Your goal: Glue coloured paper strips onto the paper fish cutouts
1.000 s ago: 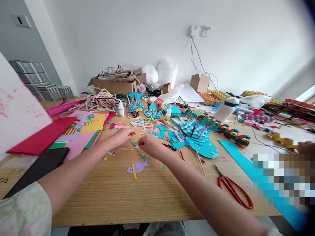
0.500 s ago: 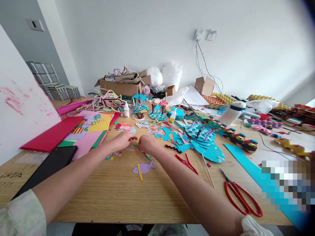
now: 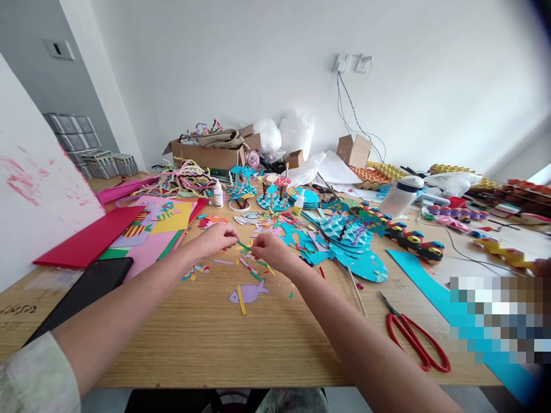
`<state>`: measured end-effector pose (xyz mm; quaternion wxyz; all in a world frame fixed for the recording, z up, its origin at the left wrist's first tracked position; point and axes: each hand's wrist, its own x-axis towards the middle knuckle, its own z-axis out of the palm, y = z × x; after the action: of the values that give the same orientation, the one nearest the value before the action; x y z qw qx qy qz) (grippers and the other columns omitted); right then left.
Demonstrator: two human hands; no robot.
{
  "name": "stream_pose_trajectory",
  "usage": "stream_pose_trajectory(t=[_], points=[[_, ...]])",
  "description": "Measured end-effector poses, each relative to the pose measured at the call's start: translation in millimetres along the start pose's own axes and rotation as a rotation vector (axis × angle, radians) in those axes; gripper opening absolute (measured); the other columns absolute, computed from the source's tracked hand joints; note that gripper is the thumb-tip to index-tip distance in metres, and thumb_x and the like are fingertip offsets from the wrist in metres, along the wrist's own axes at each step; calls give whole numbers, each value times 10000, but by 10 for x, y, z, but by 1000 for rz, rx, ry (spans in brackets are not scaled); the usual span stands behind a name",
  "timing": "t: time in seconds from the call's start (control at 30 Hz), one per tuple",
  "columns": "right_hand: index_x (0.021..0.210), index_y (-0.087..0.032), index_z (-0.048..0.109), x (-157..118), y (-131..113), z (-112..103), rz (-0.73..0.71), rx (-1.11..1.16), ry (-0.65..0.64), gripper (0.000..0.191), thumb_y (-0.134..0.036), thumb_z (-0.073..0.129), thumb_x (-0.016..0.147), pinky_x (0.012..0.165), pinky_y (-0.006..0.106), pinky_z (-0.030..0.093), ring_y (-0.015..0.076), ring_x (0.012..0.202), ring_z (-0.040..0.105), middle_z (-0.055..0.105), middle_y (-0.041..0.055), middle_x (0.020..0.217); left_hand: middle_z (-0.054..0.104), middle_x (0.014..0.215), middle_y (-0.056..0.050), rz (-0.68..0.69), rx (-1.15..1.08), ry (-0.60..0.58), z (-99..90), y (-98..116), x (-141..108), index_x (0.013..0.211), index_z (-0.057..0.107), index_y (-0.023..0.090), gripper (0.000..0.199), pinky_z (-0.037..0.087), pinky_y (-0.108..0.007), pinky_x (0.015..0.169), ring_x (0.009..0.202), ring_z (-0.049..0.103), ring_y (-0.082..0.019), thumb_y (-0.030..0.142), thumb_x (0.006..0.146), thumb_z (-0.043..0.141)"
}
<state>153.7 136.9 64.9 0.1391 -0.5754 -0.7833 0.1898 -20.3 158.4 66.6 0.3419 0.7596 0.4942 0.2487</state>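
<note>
Green narrow paper strip [image 3: 243, 246] spans our pinching left hand [image 3: 220, 237] and right hand [image 3: 270, 251], beyond the flat purple paper fish [image 3: 251, 293]; probably light, bendy, easily torn, best held by its ends.

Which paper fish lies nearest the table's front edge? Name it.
The purple fish, with one yellow strip across it; the striped fish lie on the coloured sheets.

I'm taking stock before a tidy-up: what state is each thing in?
Green strip: held between left hand and right hand
Purple fish: flat, yellow strip across it
Scissors: lying down, blades look closed
Phone: flat, dark
White glue bottle: upright
Large cardboard box: open, full
</note>
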Motion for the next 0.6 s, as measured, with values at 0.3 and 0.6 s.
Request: stream_pose_trajectory(t=[0.3, 0.6], points=[[799, -183, 606, -355, 90, 24, -38, -126, 59, 138, -170, 513, 698, 549, 207, 310, 125, 694, 544, 640, 23, 773, 481, 544, 45, -2, -169, -64, 2, 259, -76, 663, 520, 149, 141, 378, -201, 478, 489, 450, -80, 282, 617, 521], [719, -180, 617, -203, 91, 17, -74, -229, 20, 69, -172, 558, 685, 538, 229, 303, 164, 710, 559, 639, 48, 750, 464, 550, 64, -3, -244, -102, 36, 341, -239, 666, 492, 161, 159, 368, -199, 482, 494, 453, -75, 297, 622, 563]])
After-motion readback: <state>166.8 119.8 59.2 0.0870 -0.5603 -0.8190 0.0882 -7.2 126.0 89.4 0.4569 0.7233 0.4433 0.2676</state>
